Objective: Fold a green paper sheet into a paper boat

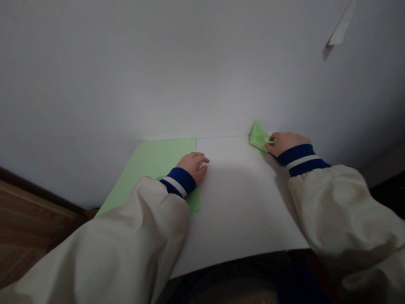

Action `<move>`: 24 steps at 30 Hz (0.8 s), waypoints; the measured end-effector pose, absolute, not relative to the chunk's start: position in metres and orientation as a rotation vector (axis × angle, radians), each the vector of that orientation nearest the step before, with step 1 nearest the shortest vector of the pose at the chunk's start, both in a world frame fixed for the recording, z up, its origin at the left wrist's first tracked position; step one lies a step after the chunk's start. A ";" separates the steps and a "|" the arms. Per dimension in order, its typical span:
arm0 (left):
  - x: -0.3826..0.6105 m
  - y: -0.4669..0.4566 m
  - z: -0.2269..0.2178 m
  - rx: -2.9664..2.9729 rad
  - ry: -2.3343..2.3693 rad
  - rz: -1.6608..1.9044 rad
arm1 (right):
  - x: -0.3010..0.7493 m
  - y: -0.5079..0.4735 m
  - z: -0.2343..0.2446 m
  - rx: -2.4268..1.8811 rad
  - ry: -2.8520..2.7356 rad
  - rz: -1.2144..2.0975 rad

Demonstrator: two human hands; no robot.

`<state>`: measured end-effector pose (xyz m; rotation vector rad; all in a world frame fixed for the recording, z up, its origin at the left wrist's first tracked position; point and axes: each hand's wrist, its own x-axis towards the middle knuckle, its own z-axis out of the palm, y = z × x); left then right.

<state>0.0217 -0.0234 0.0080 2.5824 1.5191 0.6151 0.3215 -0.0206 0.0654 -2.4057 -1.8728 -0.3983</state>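
At the far right of the white tabletop, my right hand [286,142] pinches a small folded piece of green paper [259,137] between thumb and fingers. The folded paper stands close to the wall, with a pointed corner upward. My left hand [193,164] rests near the middle of the table, over the right edge of the flat green paper sheets [158,158]. Its fingers are slightly bent and apart, with nothing seen in them. My left sleeve covers the lower part of the sheets.
The white tabletop [234,215] meets a pale wall [190,67] at its back edge. A white paper strip [341,29] hangs on the wall at upper right. Wooden furniture [28,228] stands at the lower left, beyond the table.
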 end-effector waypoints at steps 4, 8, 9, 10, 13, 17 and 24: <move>0.020 -0.022 0.009 2.581 1.527 0.597 | 0.318 -0.025 0.072 -2.373 -1.815 -0.524; 0.022 -0.022 0.013 2.572 1.543 0.600 | 0.301 -0.029 0.073 -1.991 -2.056 -0.455; 0.023 -0.022 0.015 2.562 1.549 0.602 | 0.294 -0.031 0.072 -1.806 -2.183 -0.363; 0.024 -0.022 0.016 2.548 1.557 0.600 | 0.286 -0.033 0.069 -1.607 -2.284 -0.255; 0.029 -0.018 0.022 2.475 1.578 0.619 | 0.258 -0.041 0.057 -1.019 -2.507 0.031; 0.037 -0.013 0.026 2.306 1.541 0.789 | 0.227 -0.056 0.046 -0.589 -2.663 0.224; 0.055 -0.010 0.030 1.873 1.541 1.043 | 0.209 -0.062 0.046 -0.514 -2.729 0.127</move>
